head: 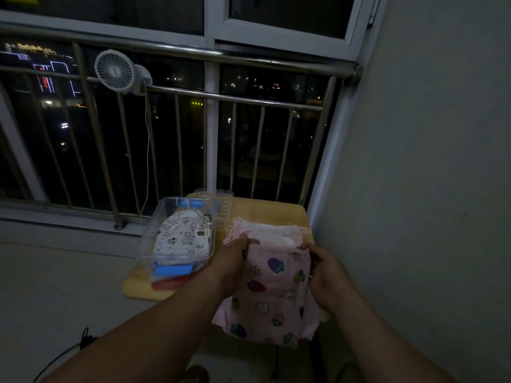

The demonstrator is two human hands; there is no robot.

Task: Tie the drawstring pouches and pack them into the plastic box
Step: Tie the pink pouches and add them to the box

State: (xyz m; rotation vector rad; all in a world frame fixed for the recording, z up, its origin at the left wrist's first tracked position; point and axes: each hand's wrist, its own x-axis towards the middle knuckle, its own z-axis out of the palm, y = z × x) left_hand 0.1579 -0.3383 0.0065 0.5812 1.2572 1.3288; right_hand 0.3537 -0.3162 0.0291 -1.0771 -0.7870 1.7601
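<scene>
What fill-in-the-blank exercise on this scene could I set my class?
1. The left hand and right hand grip the pink pouch at its ____ edge.
2. The white pouch lies ____ the box.
3. The box's near clip is ____.
Missing words: top; inside; blue.

The left forearm (154, 335) and right forearm (387, 341), both bare, rise from the bottom edge and converge toward lower centre. The left hand (235, 261), back upward, pinches the upper left corner of the pink pouch (276, 288). The right hand (329, 272) pinches its upper right corner with curled fingers. The hands are level and apart.
</scene>
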